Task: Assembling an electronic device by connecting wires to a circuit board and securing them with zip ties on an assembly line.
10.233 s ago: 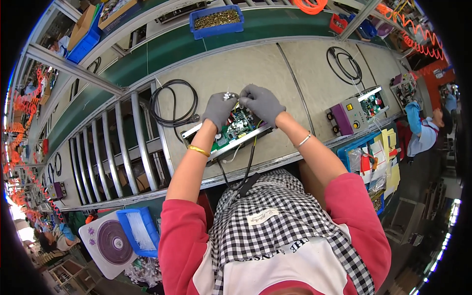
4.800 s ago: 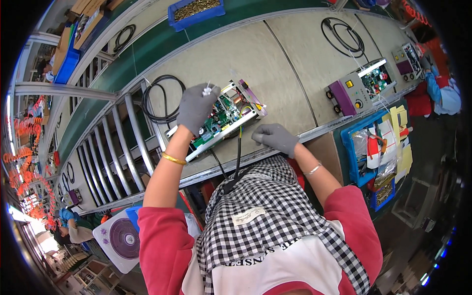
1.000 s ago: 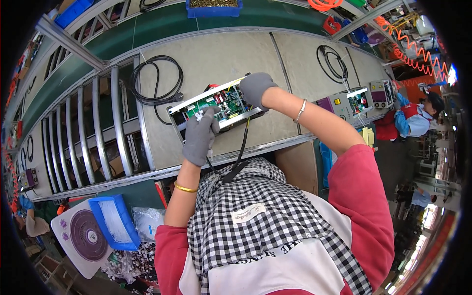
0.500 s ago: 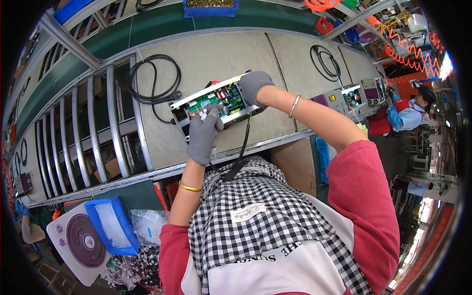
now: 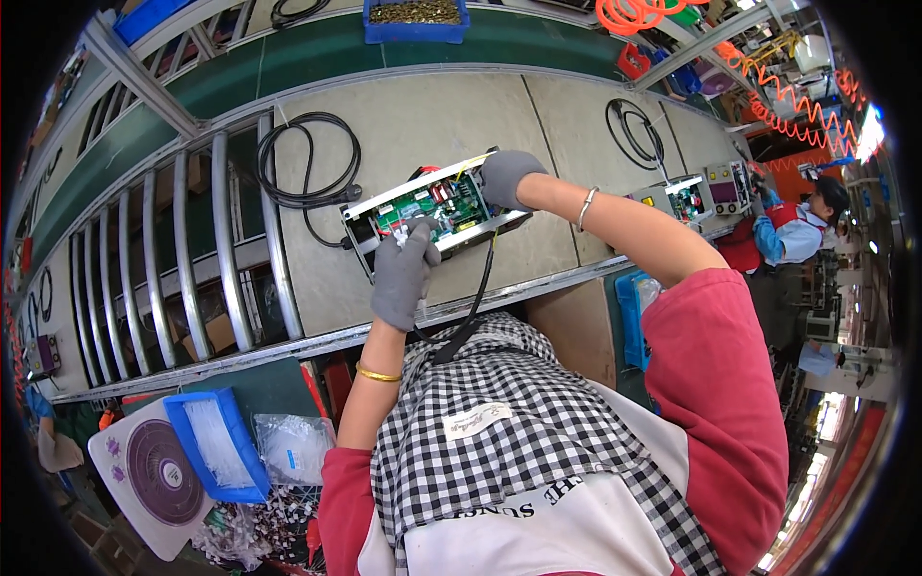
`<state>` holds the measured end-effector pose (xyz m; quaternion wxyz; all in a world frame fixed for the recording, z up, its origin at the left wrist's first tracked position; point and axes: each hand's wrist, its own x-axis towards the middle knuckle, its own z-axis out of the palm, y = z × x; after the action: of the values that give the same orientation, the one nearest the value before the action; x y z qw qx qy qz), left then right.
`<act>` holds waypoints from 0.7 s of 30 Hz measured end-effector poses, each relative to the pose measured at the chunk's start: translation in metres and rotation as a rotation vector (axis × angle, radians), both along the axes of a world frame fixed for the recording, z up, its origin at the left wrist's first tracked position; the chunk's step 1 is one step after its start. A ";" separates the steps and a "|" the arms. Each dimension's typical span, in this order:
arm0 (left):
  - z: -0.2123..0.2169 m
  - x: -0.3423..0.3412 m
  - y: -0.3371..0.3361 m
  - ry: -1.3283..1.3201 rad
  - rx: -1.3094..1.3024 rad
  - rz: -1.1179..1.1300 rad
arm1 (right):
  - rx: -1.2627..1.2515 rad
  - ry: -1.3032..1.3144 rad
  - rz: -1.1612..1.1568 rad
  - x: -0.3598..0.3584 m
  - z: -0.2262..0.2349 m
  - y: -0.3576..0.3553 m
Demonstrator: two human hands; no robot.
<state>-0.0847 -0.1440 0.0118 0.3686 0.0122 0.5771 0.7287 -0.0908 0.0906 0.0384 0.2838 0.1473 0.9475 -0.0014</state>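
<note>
1. The open chassis [image 5: 420,183] lies on the bench [image 5: 432,110].
2. Hands apart: the left hand [image 5: 404,271] pinches white pieces [image 5: 401,233] over the circuit board [image 5: 415,205]; the right hand [image 5: 512,180] covers the far-right end, grip hidden.
3. Apparently board work; next calls for steadiness.

Beyond the left hand [image 5: 403,274] and right hand [image 5: 509,180], a pale worktop [image 5: 432,115] reaches a green strip [image 5: 317,60]. Metal bars [image 5: 190,254] lie left of the left hand; far right of the right hand, bright light [image 5: 870,134] glares.
</note>
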 end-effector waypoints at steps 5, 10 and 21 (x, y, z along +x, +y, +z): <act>0.005 0.000 -0.001 -0.035 -0.029 -0.005 | -0.035 0.004 0.008 0.001 -0.002 0.004; 0.002 0.001 0.003 0.021 -0.070 0.025 | -0.021 0.023 0.123 0.001 -0.003 0.004; -0.002 0.001 0.002 0.042 -0.101 -0.001 | -0.075 -0.041 0.182 -0.001 0.007 0.012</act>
<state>-0.0838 -0.1421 0.0099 0.3566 0.0093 0.6207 0.6982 -0.0921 0.1025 0.0450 0.3072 0.0497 0.9503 -0.0080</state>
